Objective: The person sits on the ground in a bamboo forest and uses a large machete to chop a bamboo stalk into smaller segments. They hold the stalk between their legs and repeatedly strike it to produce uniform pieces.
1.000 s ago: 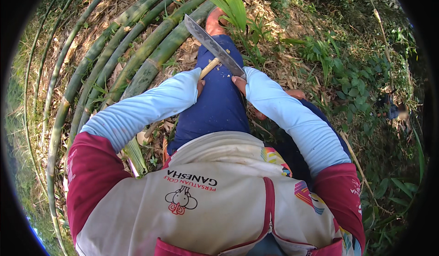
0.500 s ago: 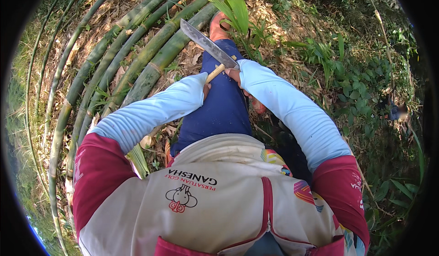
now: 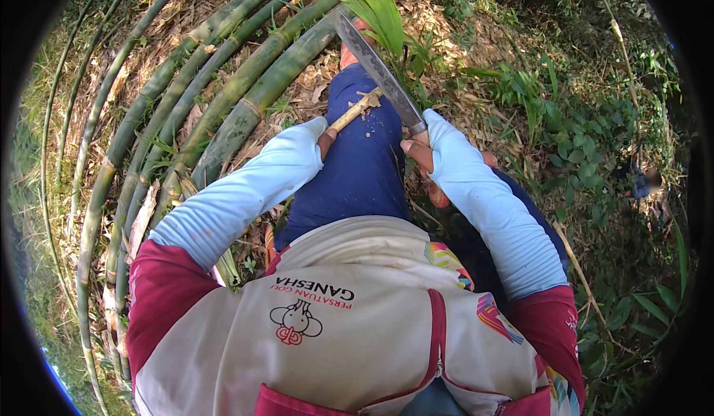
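Note:
My left hand point(image 3: 325, 142) is closed round a short pale stick point(image 3: 348, 115), which points up and to the right over my leg in blue trousers. Loose shavings cling round the stick's far end. In my right hand point(image 3: 421, 152) is the handle of a machete point(image 3: 381, 71), its long dark blade slanting up to the left, past the stick's tip. Whether the blade touches the stick I cannot tell. Light blue sleeves cover both forearms and part of the hands. A few pale chips lie on the trouser leg point(image 3: 364, 152).
Long green bamboo poles point(image 3: 223, 111) lie side by side along the left. Dry leaves point(image 3: 446, 40) cover the ground ahead. A leafy green plant point(image 3: 383, 22) stands near my foot, and low bushes point(image 3: 580, 141) grow on the right.
My right hand with the machete has moved right and slightly down, turning the blade steeper. More of the stick shows, with shavings at its end. My left hand has shifted slightly left.

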A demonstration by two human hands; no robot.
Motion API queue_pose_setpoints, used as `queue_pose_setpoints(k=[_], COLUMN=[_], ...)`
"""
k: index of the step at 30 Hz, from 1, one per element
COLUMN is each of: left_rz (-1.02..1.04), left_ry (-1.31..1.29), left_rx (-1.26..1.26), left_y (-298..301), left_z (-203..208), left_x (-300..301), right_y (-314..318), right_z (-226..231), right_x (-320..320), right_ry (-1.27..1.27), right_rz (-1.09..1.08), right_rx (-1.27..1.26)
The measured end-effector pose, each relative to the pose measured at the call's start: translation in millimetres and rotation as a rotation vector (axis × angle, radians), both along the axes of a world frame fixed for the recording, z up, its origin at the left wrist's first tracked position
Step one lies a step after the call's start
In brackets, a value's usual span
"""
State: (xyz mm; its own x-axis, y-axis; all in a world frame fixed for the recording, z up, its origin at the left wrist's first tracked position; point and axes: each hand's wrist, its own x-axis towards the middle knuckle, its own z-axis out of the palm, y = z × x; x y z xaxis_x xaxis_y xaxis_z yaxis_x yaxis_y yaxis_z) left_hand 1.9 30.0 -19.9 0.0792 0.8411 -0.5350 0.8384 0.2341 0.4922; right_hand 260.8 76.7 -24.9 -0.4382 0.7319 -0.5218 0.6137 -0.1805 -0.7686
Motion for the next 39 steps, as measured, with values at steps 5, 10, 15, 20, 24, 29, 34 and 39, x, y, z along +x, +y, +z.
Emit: queue_pose_setpoints(k=[5,10,15,20,24,29,34,39], left_rz=[-0.011,-0.055,-0.046,-0.055,-0.063,-0.049,-0.074,-0.046], left_ry=[-0.082,-0.001,-0.013,-0.036,-0.015,-0.053,-0.052,-0.021], left_rx=[-0.091,0.047,-0.02,-0.035,-0.033,-0.061,-0.069,-0.077], left_y=[1.1,-2.8,1.3,3.5,2.6,5.4,8.1,7.1], left_z=[-6.4,-11.5,-6.8,-5.1,-6.9,-10.0,-16.4,-11.4], left_x=[-9.3,-8.0,-8.1,-8.0,-7.4,-8.7,-10.1,-7.7], right_y=[-37.3,-50.9,-49.5,-54.7,-55.3,-57.5,-62.2,-61.4], right_z=[25.8,31.9,36.2,5.9,-1.3,-7.3,-9.3,-13.4], right_x=[11.2,8.8,4.2,2.5,2.8,3.5,-1.8,-1.9], right_ry=[0.023,-0.082,-0.086,-0.117,-0.146,-0.135,-0.111,-0.138], right_rz=[-0.067,0.0,0.102,0.078,0.08,0.066,0.015,0.021], right_rx=[-0.113,-0.034,0.048,0.194,0.127,0.179,0.306,0.283])
